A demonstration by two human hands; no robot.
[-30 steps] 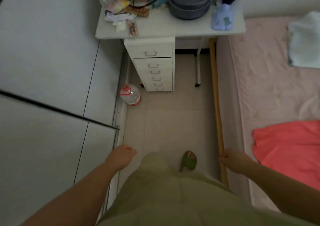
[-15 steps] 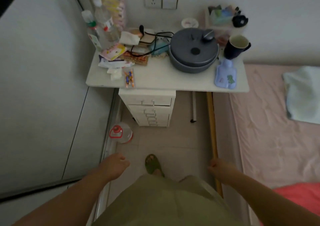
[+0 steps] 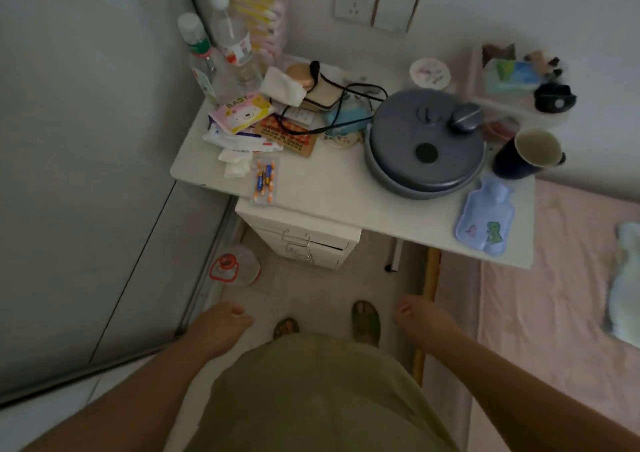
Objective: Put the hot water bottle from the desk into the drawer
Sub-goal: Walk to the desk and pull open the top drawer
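Note:
A small pale-blue hot water bottle [image 3: 484,216] with a green dinosaur print lies flat on the white desk [image 3: 332,192], at its front right corner. Under the desk's left part stands a white drawer unit [image 3: 304,240] with metal handles, its drawers pushed in. My left hand [image 3: 221,327] hangs low at the left, fingers loosely curled, holding nothing. My right hand [image 3: 424,316] hangs low at the right, also loosely curled and empty. Both hands are well short of the desk.
A grey lidded pot [image 3: 426,143] and a dark mug [image 3: 530,153] stand just behind the bottle. Packets, cables and plastic bottles [image 3: 221,53] crowd the desk's left. A large water jug [image 3: 235,266] sits on the floor left of the drawers. A pink bed [image 3: 554,313] borders the right.
The view has moved closer to the desk and tilted up, so the desk top now fills the frame. Both hands stay hanging at my sides.

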